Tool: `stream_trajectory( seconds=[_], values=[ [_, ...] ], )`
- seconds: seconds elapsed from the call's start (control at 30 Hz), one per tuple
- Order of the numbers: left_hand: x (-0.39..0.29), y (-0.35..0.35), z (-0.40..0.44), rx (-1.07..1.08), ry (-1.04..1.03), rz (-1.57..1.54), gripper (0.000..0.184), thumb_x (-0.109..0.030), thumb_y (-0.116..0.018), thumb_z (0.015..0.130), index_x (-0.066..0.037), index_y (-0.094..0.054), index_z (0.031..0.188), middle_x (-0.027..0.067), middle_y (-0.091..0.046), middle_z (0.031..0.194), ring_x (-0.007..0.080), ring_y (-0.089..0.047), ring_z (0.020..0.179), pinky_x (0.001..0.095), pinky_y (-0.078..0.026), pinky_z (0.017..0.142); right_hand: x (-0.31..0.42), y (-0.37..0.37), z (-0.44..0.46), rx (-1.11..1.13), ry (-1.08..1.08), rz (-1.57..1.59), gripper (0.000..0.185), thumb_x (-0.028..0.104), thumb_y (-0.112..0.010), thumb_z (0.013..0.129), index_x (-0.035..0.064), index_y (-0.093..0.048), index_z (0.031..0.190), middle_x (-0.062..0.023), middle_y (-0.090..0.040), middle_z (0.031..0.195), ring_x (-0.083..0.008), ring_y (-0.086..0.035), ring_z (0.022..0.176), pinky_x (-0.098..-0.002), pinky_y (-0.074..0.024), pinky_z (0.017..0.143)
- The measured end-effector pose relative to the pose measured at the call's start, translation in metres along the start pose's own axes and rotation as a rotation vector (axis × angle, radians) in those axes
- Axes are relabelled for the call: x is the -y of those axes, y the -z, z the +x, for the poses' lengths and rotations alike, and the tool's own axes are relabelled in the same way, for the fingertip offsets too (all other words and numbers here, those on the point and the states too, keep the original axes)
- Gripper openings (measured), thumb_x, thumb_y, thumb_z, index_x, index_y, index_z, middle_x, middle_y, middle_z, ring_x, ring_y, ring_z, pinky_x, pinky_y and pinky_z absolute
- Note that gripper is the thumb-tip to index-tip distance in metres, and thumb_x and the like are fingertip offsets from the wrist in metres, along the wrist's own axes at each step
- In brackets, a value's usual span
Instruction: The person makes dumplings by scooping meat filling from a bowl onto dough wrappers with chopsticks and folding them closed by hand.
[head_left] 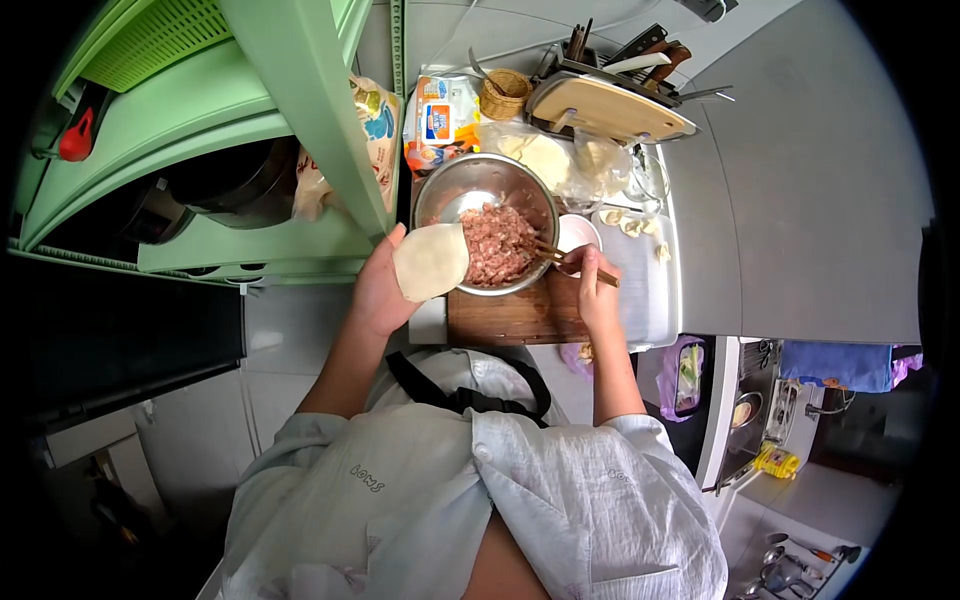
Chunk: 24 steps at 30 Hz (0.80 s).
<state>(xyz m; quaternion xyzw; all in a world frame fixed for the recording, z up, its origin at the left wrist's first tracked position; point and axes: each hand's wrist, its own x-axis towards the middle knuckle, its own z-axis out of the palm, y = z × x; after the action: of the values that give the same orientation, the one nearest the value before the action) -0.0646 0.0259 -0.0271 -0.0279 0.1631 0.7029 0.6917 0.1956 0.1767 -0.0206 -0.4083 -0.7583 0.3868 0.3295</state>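
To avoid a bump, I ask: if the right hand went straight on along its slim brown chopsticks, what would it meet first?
Probably the right rim of the round silver metal bowl with pink minced meat; the right hand might pass above it, as height is unclear.

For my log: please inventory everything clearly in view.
Dough wrapper: one, cream, on left hand
Metal bowl: one, silver, centre
Minced meat: one heap, pink, inside metal bowl
Chopsticks: two, brown, reaching into meat
Wooden board: one, brown, by metal bowl
Small bowl: one, whitish, right of metal bowl
Folded dough: several, pale, in tray
Tray: one, translucent, right
Plastic bagging: count unclear, transparent, behind metal bowl
Printed pack: one, white and orange, back
Basket: one, tan, beside pack
Cutting board: one, beige, back
Knife handles: several, mixed, beside cutting board
Shelf: one, green, left
Cloth: one, blue, far right
Packet: one, yellow, lower right
Shirt: one, pale grey, bottom
Left hand: one, bare, at wrapper
Right hand: one, bare, holding chopsticks
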Motion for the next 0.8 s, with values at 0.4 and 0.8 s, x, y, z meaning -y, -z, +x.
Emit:
stream_trajectory(
  seconds=[0.4, 0.8],
  values=[
    [0.009, 0.023, 0.002, 0.066, 0.040, -0.036, 0.048, -0.029, -0.033, 0.101, 0.006, -0.041, 0.133, 0.0172, -0.052, 0.132, 0.0297, -0.051, 0.121, 0.0439, -0.036, 0.106, -0.040, -0.052, -0.012, -0.344, -0.103, 0.394, 0.048, 0.034, -0.032, 0.103, -0.0016, -0.054, 0.080, -0.0123, -0.061, 0.066, -0.0187, -0.060, 0.058, -0.0299, -0.0508, 0.060],
    [0.019, 0.020, 0.007, 0.074, 0.043, -0.060, 0.045, -0.027, -0.036, 0.100, 0.005, -0.045, 0.130, 0.0172, -0.053, 0.130, 0.0298, -0.053, 0.118, 0.0435, -0.038, 0.104, -0.040, -0.036, -0.014, -0.512, -0.440, 0.875, 0.043, 0.036, -0.030, 0.102, 0.0010, -0.049, 0.088, -0.0194, -0.062, 0.069, -0.0278, -0.063, 0.058, -0.0339, -0.0515, 0.056]
  ],
)
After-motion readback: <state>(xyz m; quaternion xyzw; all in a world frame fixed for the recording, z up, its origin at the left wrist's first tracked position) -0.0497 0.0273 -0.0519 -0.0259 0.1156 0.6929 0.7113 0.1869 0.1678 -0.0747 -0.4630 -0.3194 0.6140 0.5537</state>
